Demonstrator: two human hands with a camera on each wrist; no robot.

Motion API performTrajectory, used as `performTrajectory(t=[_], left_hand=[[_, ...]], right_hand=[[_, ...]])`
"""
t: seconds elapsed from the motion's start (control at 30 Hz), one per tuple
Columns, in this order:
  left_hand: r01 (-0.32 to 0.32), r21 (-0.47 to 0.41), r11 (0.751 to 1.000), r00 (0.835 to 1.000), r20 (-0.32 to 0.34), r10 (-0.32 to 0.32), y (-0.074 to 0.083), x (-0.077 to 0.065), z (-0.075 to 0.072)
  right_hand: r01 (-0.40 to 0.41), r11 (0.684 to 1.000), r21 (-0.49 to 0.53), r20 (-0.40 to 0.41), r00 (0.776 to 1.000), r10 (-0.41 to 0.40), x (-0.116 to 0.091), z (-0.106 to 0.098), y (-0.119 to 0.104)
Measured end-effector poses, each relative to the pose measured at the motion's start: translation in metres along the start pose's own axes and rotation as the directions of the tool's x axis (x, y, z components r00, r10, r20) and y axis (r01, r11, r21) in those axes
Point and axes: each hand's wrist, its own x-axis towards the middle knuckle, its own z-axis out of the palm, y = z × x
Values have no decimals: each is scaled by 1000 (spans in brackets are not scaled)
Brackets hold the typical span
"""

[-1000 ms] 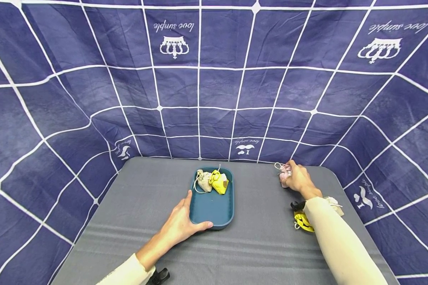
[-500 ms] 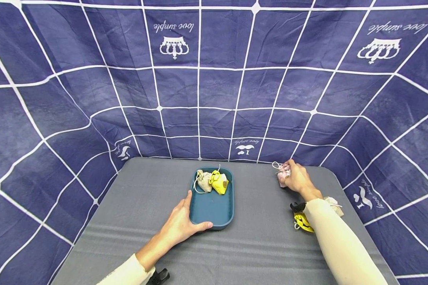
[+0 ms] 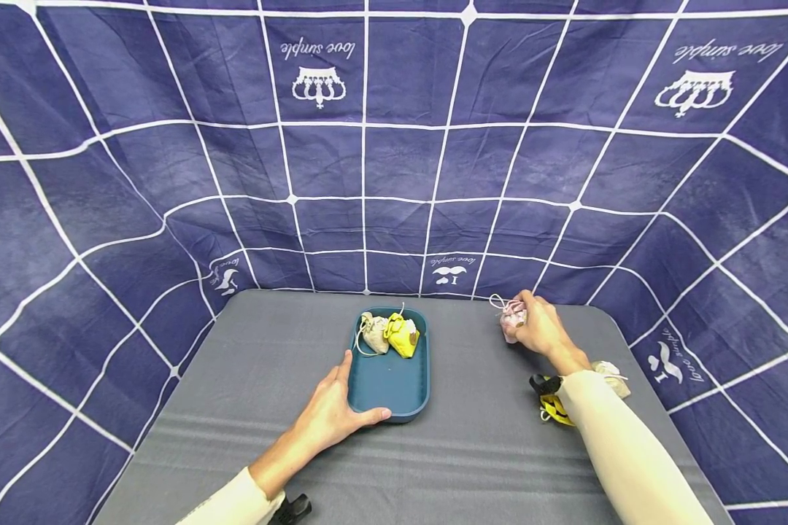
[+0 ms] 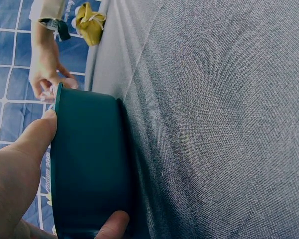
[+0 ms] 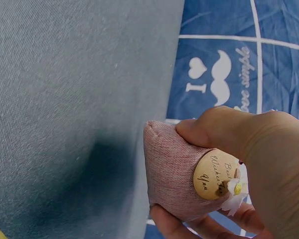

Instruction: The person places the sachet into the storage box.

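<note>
My right hand (image 3: 543,328) pinches a small pink drawstring pouch (image 3: 514,319) over the right part of the table. In the right wrist view the pouch (image 5: 172,172) bears a round "Best Wishes For You" tag (image 5: 213,174) and a white flower, with thumb and fingers on opposite sides. My left hand (image 3: 331,410) rests against the near left corner of a blue-green tray (image 3: 427,379), thumb and forefinger spread straight along its rim. At the tray's far end lie a beige pouch (image 3: 374,334) and a yellow pouch (image 3: 403,337), side by side.
Near the right forearm lie another yellow pouch (image 3: 555,410) and a beige pouch (image 3: 612,378), both partly covered by the sleeve or wrist strap. A grey cloth covers the table (image 3: 256,343). Blue white-lined curtains (image 3: 400,168) rise behind it and at both sides.
My right hand has shifted a little to the left with the pink pouch, which now shows further out from the fingers. The left hand and tray have stayed in place.
</note>
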Motion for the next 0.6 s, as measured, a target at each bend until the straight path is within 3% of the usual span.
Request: performTrajectory(t=[0.6], left_hand=[[0,4,1000,1000,9,0,0,-1,-1]], right_hand=[[117,993,23,-31,993,-116,-1,-4,-47]])
